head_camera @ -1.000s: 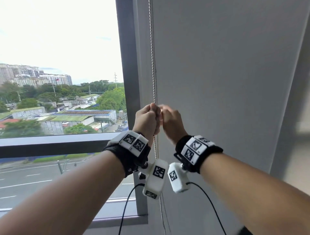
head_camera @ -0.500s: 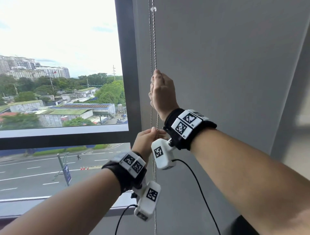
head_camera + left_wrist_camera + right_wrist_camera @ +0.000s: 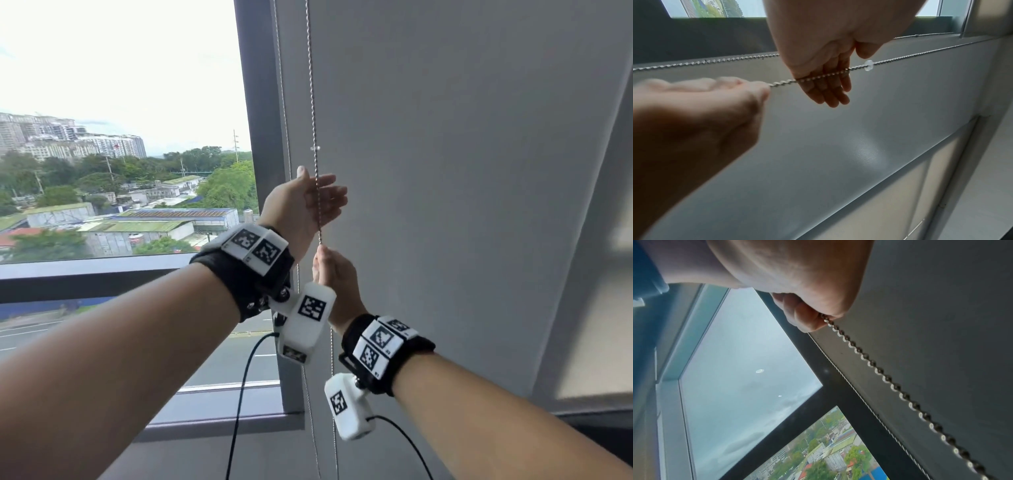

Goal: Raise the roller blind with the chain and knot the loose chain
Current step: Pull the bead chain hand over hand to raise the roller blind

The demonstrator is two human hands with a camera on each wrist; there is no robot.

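Observation:
A metal bead chain (image 3: 312, 102) hangs in two strands beside the grey roller blind (image 3: 445, 171). My right hand (image 3: 330, 270) grips the front strand in a fist, seen close in the right wrist view (image 3: 813, 318). My left hand (image 3: 308, 202) is just above it, palm open and fingers straight, with the chain (image 3: 818, 78) running across the fingers (image 3: 830, 91). A clear plastic stopper (image 3: 315, 148) sits on the chain just above the left hand, also in the left wrist view (image 3: 868, 65). The rear strand (image 3: 282, 85) hangs free by the window frame.
A dark window frame post (image 3: 257, 120) stands left of the chain, with bare glass (image 3: 120, 102) showing a city outside. A horizontal bar (image 3: 85, 274) crosses the window. Camera cables (image 3: 239, 394) hang from both wrists. A wall (image 3: 599, 274) borders the blind at right.
My right hand has come down with the front strand from above to below. The left hand let go low down, rose past it and opened against the chain. The stopper moved lower.

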